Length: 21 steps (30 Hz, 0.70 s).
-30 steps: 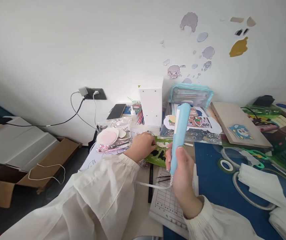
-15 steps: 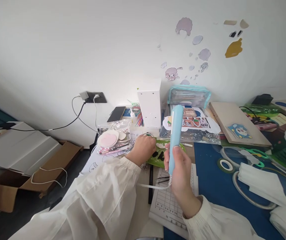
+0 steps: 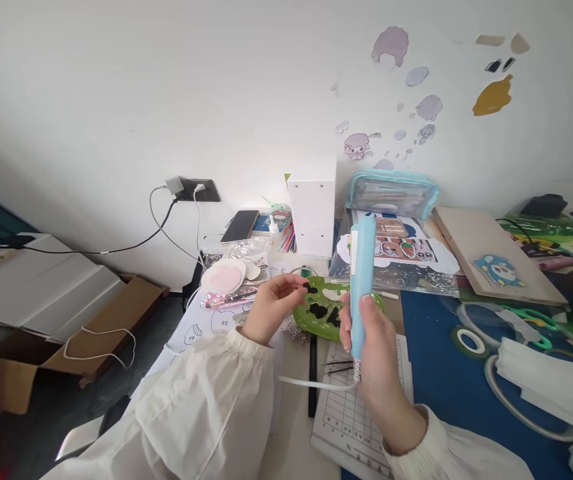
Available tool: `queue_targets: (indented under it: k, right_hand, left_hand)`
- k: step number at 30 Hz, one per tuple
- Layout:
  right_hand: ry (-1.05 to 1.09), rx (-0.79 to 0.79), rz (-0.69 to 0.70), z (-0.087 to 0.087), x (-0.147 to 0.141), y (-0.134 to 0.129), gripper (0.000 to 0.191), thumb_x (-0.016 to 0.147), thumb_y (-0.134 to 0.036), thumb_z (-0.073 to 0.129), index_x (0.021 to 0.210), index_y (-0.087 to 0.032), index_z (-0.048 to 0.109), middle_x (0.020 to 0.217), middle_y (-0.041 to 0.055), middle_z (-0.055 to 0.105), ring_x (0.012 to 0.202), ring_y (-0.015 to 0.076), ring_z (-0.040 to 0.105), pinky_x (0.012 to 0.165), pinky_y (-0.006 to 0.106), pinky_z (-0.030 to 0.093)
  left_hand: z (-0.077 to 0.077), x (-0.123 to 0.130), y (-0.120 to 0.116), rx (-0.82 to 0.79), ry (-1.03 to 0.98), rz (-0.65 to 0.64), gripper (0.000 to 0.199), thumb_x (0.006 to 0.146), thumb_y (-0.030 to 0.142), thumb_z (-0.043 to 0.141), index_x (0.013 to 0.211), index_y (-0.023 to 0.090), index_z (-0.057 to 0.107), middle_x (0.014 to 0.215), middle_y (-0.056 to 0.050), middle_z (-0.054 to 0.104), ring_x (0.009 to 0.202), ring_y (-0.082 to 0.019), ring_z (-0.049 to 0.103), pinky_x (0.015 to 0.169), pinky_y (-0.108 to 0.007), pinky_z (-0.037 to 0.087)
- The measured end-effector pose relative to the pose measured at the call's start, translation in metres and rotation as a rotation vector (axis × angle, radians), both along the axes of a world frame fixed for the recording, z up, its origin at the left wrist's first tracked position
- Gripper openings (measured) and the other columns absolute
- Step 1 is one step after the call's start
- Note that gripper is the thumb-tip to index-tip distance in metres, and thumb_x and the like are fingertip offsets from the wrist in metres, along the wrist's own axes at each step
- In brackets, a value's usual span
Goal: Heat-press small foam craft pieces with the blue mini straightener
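Note:
My right hand (image 3: 377,347) is wrapped round a light-blue mini hair straightener (image 3: 363,280), held upright with its white cord running off to the left. My left hand (image 3: 276,303) is at the left edge of a green tray (image 3: 302,321), thumb and forefinger pinched on a small black piece (image 3: 309,287). Other black cut pieces (image 3: 318,311) and some whitish ones (image 3: 333,294) lie in the tray. Its right part is partly hidden by the straightener and my right hand. Beneath my right hand is a white gridded board (image 3: 339,413) with thin dark tools on it.
Behind the tray stand a white box (image 3: 312,213) and a clear pencil case (image 3: 391,193). A plastic bag with pink and white pieces (image 3: 223,275) sits at the left. Green-handled scissors (image 3: 533,320), a tape roll (image 3: 469,342) and white cloth (image 3: 536,380) are at the right.
My left hand has turned and drawn back slightly to the left, so its pinched fingertips and the black piece now show. The whole view has shifted a little; the straightener stays in my right hand.

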State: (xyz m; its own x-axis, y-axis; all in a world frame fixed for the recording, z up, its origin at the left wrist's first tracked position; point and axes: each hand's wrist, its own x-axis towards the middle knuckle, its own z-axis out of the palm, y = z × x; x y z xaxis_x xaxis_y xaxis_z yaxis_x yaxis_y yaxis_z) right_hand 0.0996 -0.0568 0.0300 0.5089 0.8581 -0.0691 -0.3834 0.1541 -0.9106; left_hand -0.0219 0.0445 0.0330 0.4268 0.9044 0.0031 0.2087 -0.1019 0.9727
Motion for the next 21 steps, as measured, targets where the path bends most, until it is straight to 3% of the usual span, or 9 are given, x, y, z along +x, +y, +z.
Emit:
queue_targets:
  k: [5,10,16,21]
  right_hand:
    - [-0.085,-0.112,0.129,-0.003,-0.002,0.002,0.043,0.079,-0.060,0.055,0.077,-0.017,0.059,0.052,-0.0053,0.044,0.036,0.0056,0.036,0.037,0.022,0.026]
    - [-0.168,-0.176,0.238,-0.006,-0.005,0.002,0.044,0.078,-0.061,0.055,0.079,-0.017,0.059,0.052,-0.0053,0.044,0.037,0.0069,0.035,0.038,0.023,0.025]
    - [-0.281,-0.223,0.317,-0.010,-0.006,0.000,0.043,0.079,-0.060,0.055,0.077,-0.017,0.059,0.051,-0.0054,0.042,0.039,0.0075,0.035,0.039,0.023,0.027]
    - [-0.315,-0.270,0.405,-0.011,-0.007,-0.003,0.041,0.080,-0.058,0.054,0.078,-0.017,0.060,0.054,-0.0047,0.044,0.041,0.0069,0.037,0.042,0.023,0.029]
  left_hand:
    - [-0.004,-0.010,-0.008,-0.268,-0.321,0.125,0.027,0.066,0.036,0.069,0.081,0.017,0.059,0.069,0.000,0.063,0.056,-0.009,0.059,0.051,-0.019,0.042]
    - [-0.003,-0.012,-0.015,-0.423,-0.532,0.185,0.028,0.059,0.033,0.078,0.074,0.015,0.062,0.067,0.001,0.063,0.059,-0.007,0.059,0.050,-0.016,0.041]
    - [-0.005,-0.013,-0.019,-0.535,-0.637,0.189,0.028,0.053,0.028,0.082,0.070,0.014,0.064,0.055,0.003,0.059,0.052,-0.007,0.056,0.044,-0.015,0.036]
    - [-0.003,-0.014,-0.020,-0.506,-0.666,0.193,0.026,0.056,0.024,0.079,0.070,0.015,0.059,0.054,0.004,0.059,0.051,-0.007,0.057,0.045,-0.016,0.036]
